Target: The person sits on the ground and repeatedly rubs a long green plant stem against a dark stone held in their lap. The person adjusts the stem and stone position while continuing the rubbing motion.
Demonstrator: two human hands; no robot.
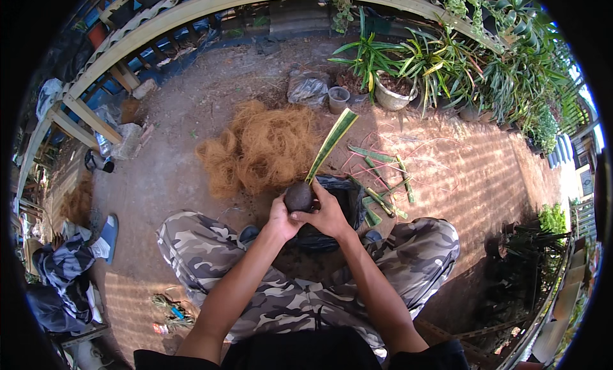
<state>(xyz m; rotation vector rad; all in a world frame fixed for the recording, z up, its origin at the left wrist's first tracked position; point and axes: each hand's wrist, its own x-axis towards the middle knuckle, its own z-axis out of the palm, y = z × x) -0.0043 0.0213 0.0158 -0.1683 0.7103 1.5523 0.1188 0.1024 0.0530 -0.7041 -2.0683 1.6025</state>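
Between my knees I hold a dark ball of soil in both hands. My left hand cups its left side and underside. My right hand wraps its right side, with the thumb across the front. A yellow-edged snake plant leaf rises from the ball's top and leans to the right. Just below and behind my hands is a black plastic bag; what it contains is mostly hidden. A heap of brown coconut fibre lies on the ground beyond my left hand.
Cut snake plant leaves and pink plastic strings lie on the right. Farther off stand a clear plastic cup, a plastic bag and a white pot with a plant. At the left edge sits another person.
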